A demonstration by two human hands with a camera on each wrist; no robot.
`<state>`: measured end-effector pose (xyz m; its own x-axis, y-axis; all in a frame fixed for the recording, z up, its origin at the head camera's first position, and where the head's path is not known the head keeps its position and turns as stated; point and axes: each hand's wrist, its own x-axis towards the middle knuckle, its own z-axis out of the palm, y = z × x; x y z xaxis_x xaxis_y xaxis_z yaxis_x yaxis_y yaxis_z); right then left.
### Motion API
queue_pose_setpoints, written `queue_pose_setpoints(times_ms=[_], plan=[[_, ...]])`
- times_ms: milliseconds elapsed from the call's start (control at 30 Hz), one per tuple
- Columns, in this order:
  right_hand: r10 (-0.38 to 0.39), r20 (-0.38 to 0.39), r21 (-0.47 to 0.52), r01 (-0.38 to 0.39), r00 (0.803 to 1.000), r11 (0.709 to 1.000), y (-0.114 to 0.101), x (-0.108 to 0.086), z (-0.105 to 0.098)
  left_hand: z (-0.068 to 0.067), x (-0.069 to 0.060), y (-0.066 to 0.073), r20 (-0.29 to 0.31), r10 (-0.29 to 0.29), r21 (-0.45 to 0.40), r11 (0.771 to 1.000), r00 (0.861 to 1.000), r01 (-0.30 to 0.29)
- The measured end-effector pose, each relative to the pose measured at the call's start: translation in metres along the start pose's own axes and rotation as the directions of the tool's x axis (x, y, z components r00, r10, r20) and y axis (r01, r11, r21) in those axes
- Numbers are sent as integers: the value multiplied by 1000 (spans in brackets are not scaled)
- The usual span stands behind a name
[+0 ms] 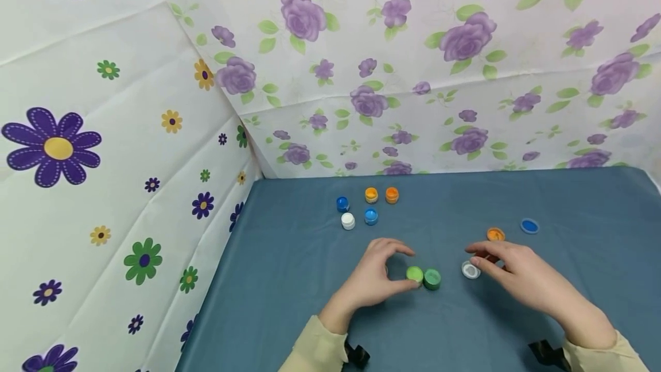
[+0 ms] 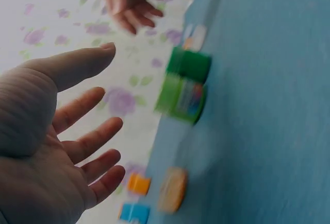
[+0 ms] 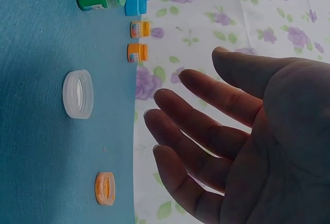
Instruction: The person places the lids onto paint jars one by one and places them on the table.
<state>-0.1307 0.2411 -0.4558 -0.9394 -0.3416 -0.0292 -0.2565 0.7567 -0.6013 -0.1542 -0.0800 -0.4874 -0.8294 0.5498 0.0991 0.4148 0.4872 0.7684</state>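
My left hand (image 1: 369, 274) is spread with relaxed fingers beside a light green paint jar (image 1: 415, 274). In the left wrist view a gap shows between that hand and the jar (image 2: 180, 98). A darker green jar (image 1: 432, 279) stands against the light green one. My right hand (image 1: 521, 274) hovers over a white lid (image 1: 470, 270), its fingers loosely bent and holding nothing. The right wrist view shows this lid (image 3: 78, 94) lying apart from the fingers. An orange lid (image 1: 496, 235) lies just beyond the right hand.
Toward the back stand small jars: dark blue (image 1: 342, 204), white (image 1: 348, 221), lighter blue (image 1: 370, 216), yellow-orange (image 1: 371, 195) and orange (image 1: 392, 195). A blue lid (image 1: 529, 226) lies at right. Near the left hand is a blurred orange-tan lid (image 2: 172, 189). Flowered sheets border the blue cloth (image 1: 289, 303).
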Motion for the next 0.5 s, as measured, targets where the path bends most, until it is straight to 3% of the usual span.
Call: queue_pose_setpoints(times_ms=[133,267,333,500], plan=[[2,2,4,-2,1000,1000,1,0,-1,-22,-10,-13,-107,-34,-67,997,994,27],[2,2,2,-2,1000,1000,1,1,-4,-44,-18,-33,-221,-126,-179,980,967,87],[2,0,-3,-2,1000,1000,1,0,-4,-54,-20,-42,-281,-188,-242,963,941,120],[6,-6,-9,-6,1000,1000,4,-1,-6,-74,-13,-66,-425,-309,-302,934,851,189]])
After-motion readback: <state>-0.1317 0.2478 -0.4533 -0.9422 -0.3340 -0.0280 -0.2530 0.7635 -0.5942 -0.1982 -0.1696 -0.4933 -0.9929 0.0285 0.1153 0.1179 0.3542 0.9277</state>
